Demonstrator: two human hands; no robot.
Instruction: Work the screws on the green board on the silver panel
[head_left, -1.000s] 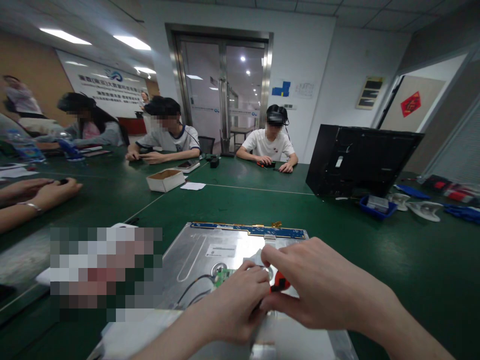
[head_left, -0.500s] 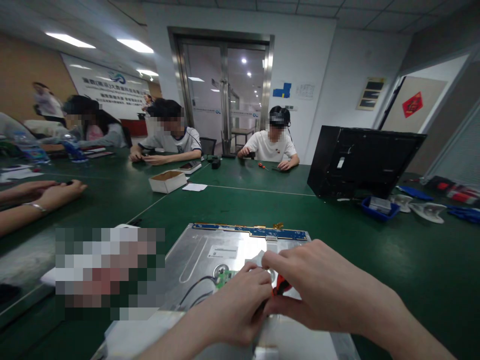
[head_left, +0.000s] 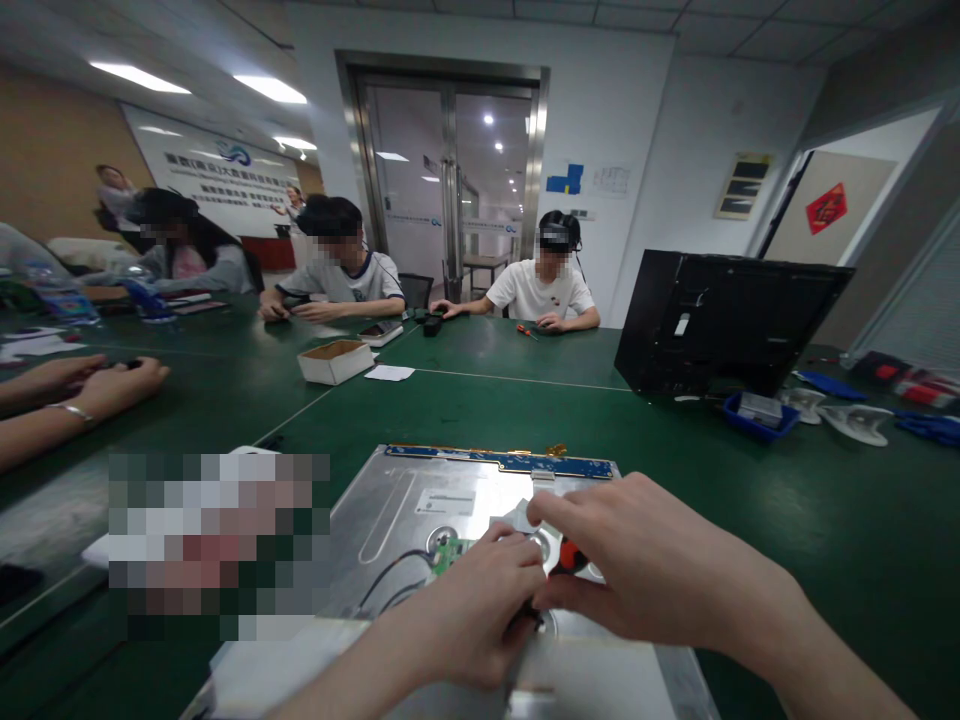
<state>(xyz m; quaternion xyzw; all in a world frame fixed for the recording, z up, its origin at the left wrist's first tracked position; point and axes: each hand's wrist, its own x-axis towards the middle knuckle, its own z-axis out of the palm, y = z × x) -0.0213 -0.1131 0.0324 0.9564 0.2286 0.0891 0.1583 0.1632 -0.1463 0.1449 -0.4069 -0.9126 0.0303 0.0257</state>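
Observation:
A flat silver metal panel lies on the green table in front of me, with a blue circuit strip along its far edge. My right hand grips a red and black tool handle above the panel's middle. Close against it, my left hand is closed low over the panel; whatever its fingers hold is hidden. Beside my left fingers, a small green circuit board with black cables shows on the panel.
A black monitor-like casing stands at the right, near a blue tray. An open white box sits beyond the panel. Another person's hands are at the left; several people sit around the table.
My right hand has shifted slightly and its fingers have opened a little around the tool handle. The person opposite has stretched an arm towards a black object on the table.

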